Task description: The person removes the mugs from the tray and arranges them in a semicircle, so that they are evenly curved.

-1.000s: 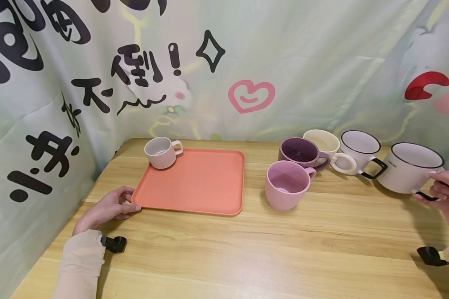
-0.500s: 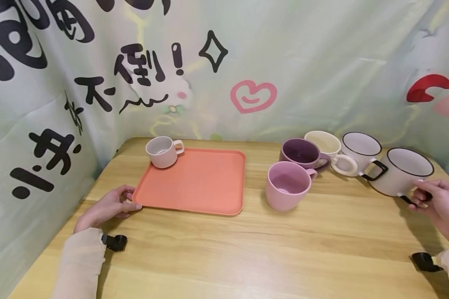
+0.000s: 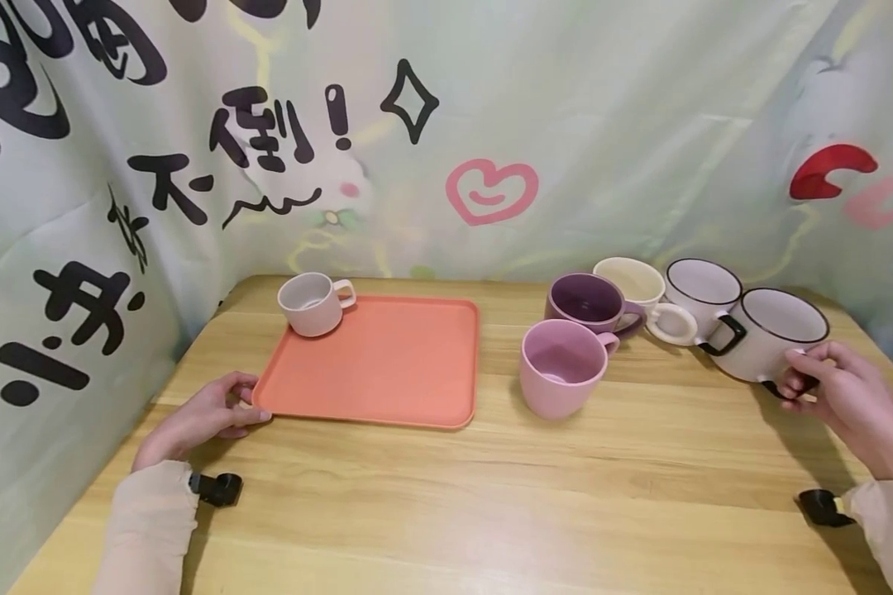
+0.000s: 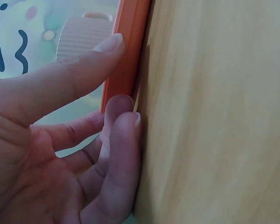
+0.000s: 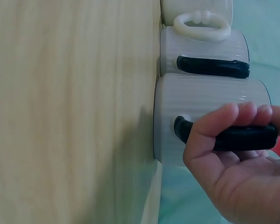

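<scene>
At the front left corner of the orange tray [image 3: 372, 364], my left hand [image 3: 204, 417] pinches the rim. In the left wrist view the thumb lies on the tray's edge [image 4: 126, 51] and the fingertips curl beneath its corner. A small pale grey cup [image 3: 311, 306] stands on the tray's back left corner. Over on the right, my right hand [image 3: 841, 397] grips the black handle [image 5: 245, 138] of a white, black-rimmed mug [image 3: 766, 343]. That mug sits upright, close beside a second white mug [image 3: 703, 289] with a black handle.
A pink mug [image 3: 558, 380] stands right of the tray. Behind it are a dark purple mug [image 3: 580, 306] and a cream cup [image 3: 632, 281] with a ring handle. A printed cloth [image 3: 603, 124] hangs along the back of the wooden table [image 3: 454, 512].
My right hand has moved the white mug leftward until it is close against the other white mug. My left hand has stayed at the tray's corner.
</scene>
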Available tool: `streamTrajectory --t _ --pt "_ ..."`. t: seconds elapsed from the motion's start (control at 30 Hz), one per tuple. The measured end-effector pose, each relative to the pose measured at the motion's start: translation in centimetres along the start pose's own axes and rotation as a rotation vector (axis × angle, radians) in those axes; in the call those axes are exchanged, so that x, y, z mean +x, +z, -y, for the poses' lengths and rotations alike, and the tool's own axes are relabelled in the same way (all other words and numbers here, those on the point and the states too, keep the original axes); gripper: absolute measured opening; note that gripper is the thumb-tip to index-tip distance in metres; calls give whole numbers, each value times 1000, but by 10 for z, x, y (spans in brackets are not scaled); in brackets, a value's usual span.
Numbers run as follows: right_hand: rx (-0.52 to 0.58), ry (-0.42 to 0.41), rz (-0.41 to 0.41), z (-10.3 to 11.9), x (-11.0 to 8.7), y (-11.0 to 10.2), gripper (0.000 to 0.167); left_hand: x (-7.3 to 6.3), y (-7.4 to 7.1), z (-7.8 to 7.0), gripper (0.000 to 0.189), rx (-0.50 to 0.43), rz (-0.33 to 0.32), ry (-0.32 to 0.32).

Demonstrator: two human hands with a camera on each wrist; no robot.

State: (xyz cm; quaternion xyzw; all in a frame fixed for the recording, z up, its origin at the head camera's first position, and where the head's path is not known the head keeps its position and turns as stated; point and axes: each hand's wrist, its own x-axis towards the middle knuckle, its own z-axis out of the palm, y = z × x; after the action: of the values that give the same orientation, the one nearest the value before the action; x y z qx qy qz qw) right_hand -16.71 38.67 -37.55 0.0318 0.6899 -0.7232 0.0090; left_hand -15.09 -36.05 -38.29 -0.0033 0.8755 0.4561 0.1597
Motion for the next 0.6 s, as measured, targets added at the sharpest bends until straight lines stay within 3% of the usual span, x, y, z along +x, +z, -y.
streamTrajectory --t 0.13,0.4,0.6 --pt "1 0 7 0 3 -2 16 -2 0 2 64 -4 -4 -1" --pt "-104 5 -71 2 -1 2 17 -1 0 0 65 13 -9 1" --pt "-65 -14 -47 3 -3 6 13 -2 -1 2 64 17 -15 -2"
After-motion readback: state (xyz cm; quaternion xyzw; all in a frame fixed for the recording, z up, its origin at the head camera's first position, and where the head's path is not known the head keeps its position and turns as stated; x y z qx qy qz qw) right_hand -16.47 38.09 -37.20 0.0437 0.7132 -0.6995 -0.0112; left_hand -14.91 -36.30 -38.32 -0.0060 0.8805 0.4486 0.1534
